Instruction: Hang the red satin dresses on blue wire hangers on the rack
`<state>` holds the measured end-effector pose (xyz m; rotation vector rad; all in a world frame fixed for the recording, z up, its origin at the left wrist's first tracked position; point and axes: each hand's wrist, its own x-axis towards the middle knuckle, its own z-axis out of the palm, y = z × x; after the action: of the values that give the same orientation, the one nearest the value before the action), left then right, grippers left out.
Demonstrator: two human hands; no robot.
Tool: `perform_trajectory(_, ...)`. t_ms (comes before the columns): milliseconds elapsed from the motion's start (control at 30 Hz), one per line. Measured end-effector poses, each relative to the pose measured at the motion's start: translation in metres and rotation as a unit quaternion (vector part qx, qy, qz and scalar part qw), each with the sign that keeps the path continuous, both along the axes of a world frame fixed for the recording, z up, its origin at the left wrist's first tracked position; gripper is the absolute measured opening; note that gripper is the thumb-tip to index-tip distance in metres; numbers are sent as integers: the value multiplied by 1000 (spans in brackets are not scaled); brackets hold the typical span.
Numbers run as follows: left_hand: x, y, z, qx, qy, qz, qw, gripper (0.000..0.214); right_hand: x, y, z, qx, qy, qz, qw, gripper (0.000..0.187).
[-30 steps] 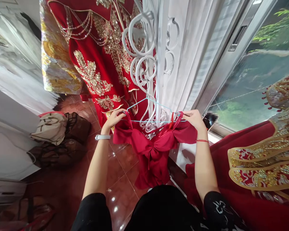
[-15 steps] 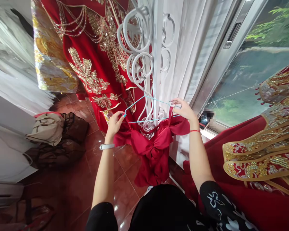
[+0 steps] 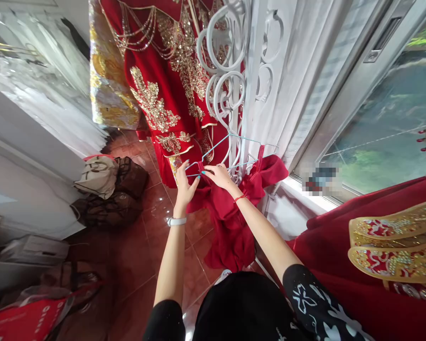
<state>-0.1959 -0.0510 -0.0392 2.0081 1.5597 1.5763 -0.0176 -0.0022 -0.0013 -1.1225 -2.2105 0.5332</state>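
Note:
A red dress (image 3: 230, 232) with a large bow hangs from a thin light-blue wire hanger (image 3: 216, 147) in front of me. My left hand (image 3: 185, 185) grips the hanger's left end between thumb and fingers. Right beside it, my right hand (image 3: 218, 176) pinches the dress's left shoulder strap (image 3: 200, 166), which lies around the wire there. At the hanger's other end, the right strap (image 3: 260, 156) is looped over the wire with no hand on it. The hanger's top lies against white scrolled ironwork, and its hook is hard to make out.
A white scrolled metal rack (image 3: 229, 42) stands ahead, with red gold-embroidered garments (image 3: 152, 104) behind it. Bags (image 3: 99, 177) sit on the tiled floor at left. A sliding window (image 3: 376, 113) and another embroidered red garment (image 3: 376, 255) are at right.
My right hand has left the right strap and come across to the left strap beside my left hand. The hanger's right end has swung away slightly. The view has shifted left.

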Motion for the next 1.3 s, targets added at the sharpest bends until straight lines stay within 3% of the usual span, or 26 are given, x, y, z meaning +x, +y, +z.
perform_trajectory(67,-9,-10,-20,-26,-90,-20,995,81,0,-1,-5,3,1,-14,1000,31)
perform_trajectory(167,-15,-22,-46,-98,-141,-75,982,68,-1,-2,-10,8,4,-35,999,36)
perform_trajectory(233,-15,-26,-56,-106,-143,-66,982,58,-2,-3,-12,10,5,-42,999,38)
perform_trajectory(300,-15,-26,-57,-87,-154,-17,984,51,-2,-3,-13,11,5,-46,999,37)
perform_trajectory(367,-19,-22,-47,-68,-160,24,985,44,0,-5,-13,11,3,-47,999,35)
perform_trajectory(433,-27,-13,-26,-53,-137,26,989,39,3,-7,-12,9,4,-45,999,32)
perform_trajectory(567,-31,16,36,-54,-5,-80,995,40,5,-11,-8,6,14,-33,999,29)
perform_trajectory(667,-9,39,72,-111,91,-157,977,42,2,-10,-5,-1,2,-29,1000,25)
perform_trajectory(733,9,48,81,-138,123,-178,967,41,2,-10,-3,-4,-1,-21,1000,26)
perform_trajectory(833,24,48,78,-133,128,-149,971,40,10,-14,-2,3,49,32,998,30)
perform_trajectory(900,23,43,73,-120,134,-105,978,40,32,-20,-4,35,105,60,992,35)
perform_trajectory(967,19,36,69,-95,152,-73,981,40,70,-27,-8,93,151,33,984,40)
perform_trajectory(1000,17,32,68,-72,161,-63,982,40,94,-30,-12,123,162,-8,979,41)
perform_trajectory(1067,22,27,67,-4,173,-41,984,39,149,-36,-21,172,169,-156,958,40)
perform_trajectory(1133,40,25,66,57,192,-35,979,35,201,-39,-30,175,123,-270,939,37)
perform_trajectory(1200,73,31,63,76,232,-82,966,31,237,-39,-37,117,72,-252,958,34)
perform_trajectory(1300,140,53,54,33,261,-218,940,38,256,-38,-40,31,45,-190,980,21)
